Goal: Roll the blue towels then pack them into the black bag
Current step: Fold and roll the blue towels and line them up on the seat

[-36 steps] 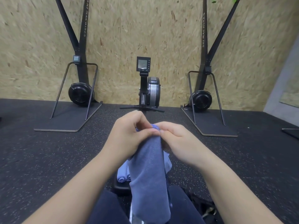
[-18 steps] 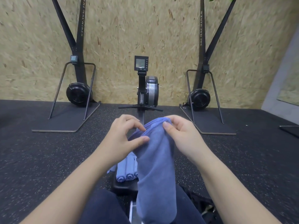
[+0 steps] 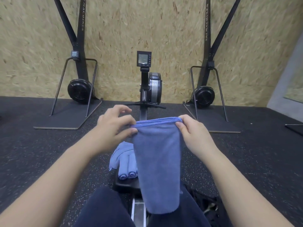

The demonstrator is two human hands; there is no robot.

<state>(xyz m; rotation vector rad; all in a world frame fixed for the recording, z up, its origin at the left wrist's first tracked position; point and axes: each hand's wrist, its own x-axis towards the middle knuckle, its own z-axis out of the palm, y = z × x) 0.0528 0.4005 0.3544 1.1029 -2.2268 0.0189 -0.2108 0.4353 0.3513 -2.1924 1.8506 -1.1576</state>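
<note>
Two hands hold one folded blue towel (image 3: 157, 161) by its top edge, so that it hangs straight down over the person's lap, probably to even the layers before rolling. The right hand (image 3: 195, 136) pinches the right corner between thumb and fingers, and the left hand (image 3: 113, 128) pinches the left corner while its other fingers stay loosely spread. Behind the hanging cloth, rolled towels (image 3: 128, 173) lie side by side on the rower seat (image 3: 126, 184), and the black bag (image 3: 205, 205) sits low at the right, near the leg, within easy reach for packing.
</note>
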